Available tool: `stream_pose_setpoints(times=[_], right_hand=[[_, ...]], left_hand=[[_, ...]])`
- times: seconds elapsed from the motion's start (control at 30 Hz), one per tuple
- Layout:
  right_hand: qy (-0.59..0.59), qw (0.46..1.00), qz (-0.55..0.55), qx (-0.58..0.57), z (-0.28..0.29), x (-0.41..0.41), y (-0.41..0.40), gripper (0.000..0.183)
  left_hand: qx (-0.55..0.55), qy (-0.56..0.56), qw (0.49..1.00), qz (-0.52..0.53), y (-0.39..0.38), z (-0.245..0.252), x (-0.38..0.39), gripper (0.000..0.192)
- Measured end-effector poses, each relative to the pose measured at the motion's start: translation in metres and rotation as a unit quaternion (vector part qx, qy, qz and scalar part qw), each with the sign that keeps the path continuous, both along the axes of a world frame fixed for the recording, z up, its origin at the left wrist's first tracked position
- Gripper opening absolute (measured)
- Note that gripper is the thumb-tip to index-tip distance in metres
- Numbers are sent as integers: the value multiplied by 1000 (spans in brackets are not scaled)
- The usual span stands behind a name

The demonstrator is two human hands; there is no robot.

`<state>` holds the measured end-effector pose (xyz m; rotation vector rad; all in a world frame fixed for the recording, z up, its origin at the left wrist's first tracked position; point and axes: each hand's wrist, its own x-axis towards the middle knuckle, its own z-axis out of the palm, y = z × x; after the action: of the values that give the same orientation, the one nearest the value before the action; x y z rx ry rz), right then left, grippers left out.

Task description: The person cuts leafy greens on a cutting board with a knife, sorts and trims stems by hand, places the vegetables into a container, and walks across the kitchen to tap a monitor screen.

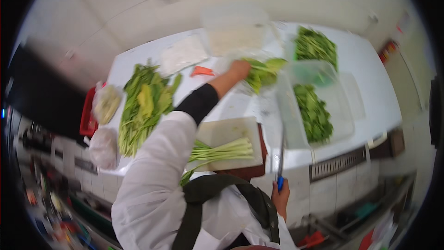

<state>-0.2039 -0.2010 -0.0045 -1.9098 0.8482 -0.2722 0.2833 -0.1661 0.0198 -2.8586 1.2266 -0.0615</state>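
Observation:
My left hand (241, 69) is stretched over the table, its fingers closed at the stalk end of some yellow-green leaves (262, 73). Motion blur softens this grip. Clear plastic film or a bag (239, 88) lies under the leaves. Low on the right, my right hand (281, 194) grips a knife (281, 152) by its blue handle, blade pointing away from me beside the table edge. A bunch of leafy green stalks (229, 151) rests on the white cutting board (225, 128), cut ends to the right. My left sleeve hides its leafy end.
Left of my arm spreads a heap of leafy greens (147, 104), beside tied plastic bags (103, 147) and a red basket (88, 111). To the right, a clear plastic bin (341, 118) contains greens (312, 114). More greens (315, 47), a pale container (236, 31) and a white packet (185, 53) stand farther back.

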Motion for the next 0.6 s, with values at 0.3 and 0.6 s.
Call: stream_pose_setpoints(times=[0.3, 0.6], right_hand=[[-36, 999, 10, 9, -18, 3, -8, 17], [34, 986, 85, -137, 13, 45, 3, 22]], left_hand=[[-164, 41, 985, -41, 38, 72, -91, 17], [-293, -32, 855, 428, 333, 1, -162, 24]])
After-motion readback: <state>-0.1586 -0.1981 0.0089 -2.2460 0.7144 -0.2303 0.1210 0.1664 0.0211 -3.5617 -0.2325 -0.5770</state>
